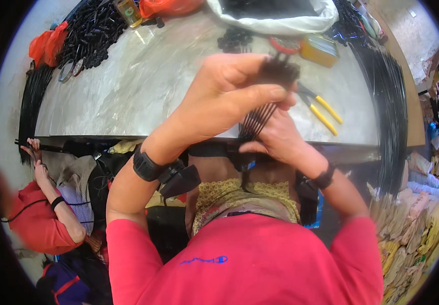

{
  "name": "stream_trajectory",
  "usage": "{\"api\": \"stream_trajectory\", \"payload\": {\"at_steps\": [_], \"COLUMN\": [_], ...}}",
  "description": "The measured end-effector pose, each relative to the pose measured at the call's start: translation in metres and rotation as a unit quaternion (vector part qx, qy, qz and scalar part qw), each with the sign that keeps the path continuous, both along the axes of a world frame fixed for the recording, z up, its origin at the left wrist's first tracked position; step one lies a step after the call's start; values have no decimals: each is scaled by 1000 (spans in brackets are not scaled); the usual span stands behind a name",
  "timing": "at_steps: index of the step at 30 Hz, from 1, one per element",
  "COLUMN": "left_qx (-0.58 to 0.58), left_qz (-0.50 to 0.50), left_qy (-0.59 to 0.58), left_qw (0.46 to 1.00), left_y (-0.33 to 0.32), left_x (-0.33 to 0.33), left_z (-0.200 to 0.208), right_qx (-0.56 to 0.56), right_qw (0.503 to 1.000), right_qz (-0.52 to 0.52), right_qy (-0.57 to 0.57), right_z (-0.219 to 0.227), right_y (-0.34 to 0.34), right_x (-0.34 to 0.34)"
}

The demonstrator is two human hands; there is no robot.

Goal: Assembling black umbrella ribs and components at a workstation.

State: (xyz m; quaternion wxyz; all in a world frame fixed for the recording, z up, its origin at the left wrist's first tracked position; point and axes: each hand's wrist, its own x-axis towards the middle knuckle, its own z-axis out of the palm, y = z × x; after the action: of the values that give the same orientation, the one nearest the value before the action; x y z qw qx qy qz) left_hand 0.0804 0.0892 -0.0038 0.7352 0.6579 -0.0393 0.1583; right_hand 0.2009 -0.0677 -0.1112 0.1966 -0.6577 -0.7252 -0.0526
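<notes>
My left hand [232,91] is closed round the upper part of a bundle of thin black rods [257,122], its thumb lying across the front. Dark, thicker ends [280,71] stick out above that thumb and are blurred. Just below and to the right, my right hand [283,137] holds the lower part of the same bundle between thumb and fingers. Its fingertips are partly hidden behind my left hand. Both hands are raised above the table's near edge. Pliers with yellow handles [324,114] lie on the table to the right of my hands.
Behind my hands are a small black heap [235,38], a red dish [284,44], a yellow block [320,50] and a white sack [275,24]. Black parts [90,35] pile up far left. Long black rods [390,107] hang over the right edge. A co-worker [46,213] sits left.
</notes>
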Motion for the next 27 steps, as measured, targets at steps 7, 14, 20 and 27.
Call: {"api": "stream_trajectory", "payload": {"at_steps": [7,14,20,27], "left_qx": [75,167,181,77], "left_qz": [-17,37,68,80], "left_qy": [21,-44,12,-10], "left_qw": [997,984,981,994], "left_y": [-4,2,3,0], "left_x": [-9,-16,-27,-23], "left_z": [-1,-9,-1,-3], "right_qx": [-39,-10,15,44], "right_qw": [994,1000,1000,973], "right_qz": [6,-9,-8,-34], "right_qy": [102,-9,25,224], "right_z": [-14,-4,5,36], "right_y": [5,4,0,6], "right_x": [-4,-6,7,45]}}
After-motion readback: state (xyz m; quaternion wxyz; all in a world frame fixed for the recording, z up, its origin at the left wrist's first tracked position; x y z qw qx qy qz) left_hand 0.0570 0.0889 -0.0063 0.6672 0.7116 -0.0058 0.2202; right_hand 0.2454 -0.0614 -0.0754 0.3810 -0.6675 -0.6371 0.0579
